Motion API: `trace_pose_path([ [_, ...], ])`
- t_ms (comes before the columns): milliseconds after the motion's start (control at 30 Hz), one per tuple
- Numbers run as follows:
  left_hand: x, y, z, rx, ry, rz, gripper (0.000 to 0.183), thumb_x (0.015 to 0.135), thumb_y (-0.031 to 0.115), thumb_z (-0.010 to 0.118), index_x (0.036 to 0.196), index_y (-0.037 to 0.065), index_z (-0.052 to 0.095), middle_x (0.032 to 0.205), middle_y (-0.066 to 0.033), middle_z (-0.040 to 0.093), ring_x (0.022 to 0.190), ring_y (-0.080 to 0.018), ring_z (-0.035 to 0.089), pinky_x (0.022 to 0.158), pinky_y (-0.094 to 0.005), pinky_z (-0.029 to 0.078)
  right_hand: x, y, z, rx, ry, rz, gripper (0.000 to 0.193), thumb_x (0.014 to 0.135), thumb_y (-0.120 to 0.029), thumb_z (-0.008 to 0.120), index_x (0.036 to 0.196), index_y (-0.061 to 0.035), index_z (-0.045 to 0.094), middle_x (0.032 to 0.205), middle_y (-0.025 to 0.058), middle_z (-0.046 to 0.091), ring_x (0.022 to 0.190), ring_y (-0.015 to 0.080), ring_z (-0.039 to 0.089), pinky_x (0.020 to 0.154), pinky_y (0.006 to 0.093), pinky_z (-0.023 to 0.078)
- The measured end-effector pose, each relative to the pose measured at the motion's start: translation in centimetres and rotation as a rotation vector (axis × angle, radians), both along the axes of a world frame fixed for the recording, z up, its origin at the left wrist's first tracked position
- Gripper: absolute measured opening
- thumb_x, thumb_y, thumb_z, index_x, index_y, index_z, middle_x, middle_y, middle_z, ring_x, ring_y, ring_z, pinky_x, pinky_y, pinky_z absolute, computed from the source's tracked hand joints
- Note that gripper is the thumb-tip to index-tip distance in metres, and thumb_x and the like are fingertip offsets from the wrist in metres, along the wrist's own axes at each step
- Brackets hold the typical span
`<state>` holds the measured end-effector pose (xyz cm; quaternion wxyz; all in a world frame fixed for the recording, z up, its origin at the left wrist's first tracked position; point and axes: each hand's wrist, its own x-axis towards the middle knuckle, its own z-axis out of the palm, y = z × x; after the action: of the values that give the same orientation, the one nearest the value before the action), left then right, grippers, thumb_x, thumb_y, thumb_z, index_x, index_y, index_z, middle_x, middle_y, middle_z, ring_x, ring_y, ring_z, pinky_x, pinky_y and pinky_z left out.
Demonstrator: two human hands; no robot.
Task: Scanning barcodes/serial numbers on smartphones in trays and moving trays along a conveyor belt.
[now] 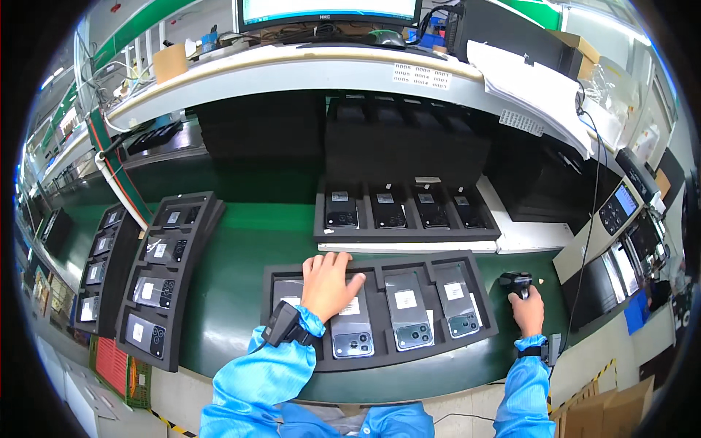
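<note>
In front of me lies a dark foam tray (460,347) with several phones in its slots, each with a white label. My left hand (328,286) is over the tray's left part, fingers stretched out and thumb apart. It partly hides the leftmost phone and the phone beside it (350,332); whether it touches them I cannot tell. To its right are a third phone (409,314) and a fourth phone (458,310). Right of the tray, my right hand (529,312) is wrapped round a black handheld scanner (515,280), held low over the green table.
Behind stands another foam tray (405,235) of phones, with stacked black trays above. Two more phone trays, the nearer tray (175,292) among them, stand at the left. A label printer (595,248) is at the right. Overhead, a white shelf (292,69) carries a monitor (328,10).
</note>
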<state>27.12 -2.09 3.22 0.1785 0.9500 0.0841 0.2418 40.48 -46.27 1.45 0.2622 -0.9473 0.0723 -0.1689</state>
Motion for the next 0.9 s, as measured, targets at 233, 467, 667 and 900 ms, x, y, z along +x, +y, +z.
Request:
trace_pose_path([
  [233, -0.3, -1.2, 0.5, 0.096, 0.096, -0.107, 0.071, 0.077, 0.047, 0.077, 0.128, 0.003, 0.055, 0.122, -0.0174, 0.058, 0.122, -0.0371, 0.050, 0.112, -0.0511, 0.030, -0.6, 2.5, 2.6, 0.000, 0.109, -0.043, 0.047, 0.077, -0.032, 0.073, 0.111, 0.0005, 0.068, 0.106, 0.0253, 0.072, 0.103, 0.0457, 0.067, 0.091, 0.0499, 0.052],
  [467, -0.1, -0.8, 0.7, -0.040, 0.098, -0.149, 0.055, 0.073, 0.030, 0.076, 0.119, 0.008, 0.055, 0.118, -0.0140, 0.057, 0.119, -0.0360, 0.051, 0.109, -0.0497, 0.032, -0.4, 2.6, 2.4, -0.003, 0.127, -0.054, 0.048, 0.078, -0.033, 0.073, 0.113, -0.0003, 0.069, 0.107, 0.0235, 0.073, 0.104, 0.0446, 0.067, 0.090, 0.0492, 0.052],
  [667, 0.0, 0.5, 0.8, -0.274, 0.043, -0.264, 0.032, 0.076, 0.022, 0.070, 0.104, 0.008, 0.062, 0.120, -0.0115, 0.059, 0.120, -0.0335, 0.053, 0.110, -0.0458, 0.034, 0.8, 1.3, 0.4, -0.006, 0.044, -0.032, 0.039, 0.079, -0.025, 0.074, 0.105, 0.0044, 0.067, 0.083, 0.0180, 0.072, 0.072, 0.0309, 0.070, 0.070, 0.0413, 0.054],
  [900, 0.0, 0.9, 0.8, -0.304, 0.030, -0.269, 0.029, 0.076, 0.021, 0.070, 0.099, 0.008, 0.058, 0.116, -0.0117, 0.061, 0.117, -0.0334, 0.056, 0.108, -0.0451, 0.036, 1.4, 0.4, -0.9, -0.006, 0.000, -0.018, 0.034, 0.080, -0.023, 0.074, 0.100, 0.0037, 0.067, 0.074, 0.0141, 0.070, 0.061, 0.0247, 0.068, 0.061, 0.0392, 0.053],
])
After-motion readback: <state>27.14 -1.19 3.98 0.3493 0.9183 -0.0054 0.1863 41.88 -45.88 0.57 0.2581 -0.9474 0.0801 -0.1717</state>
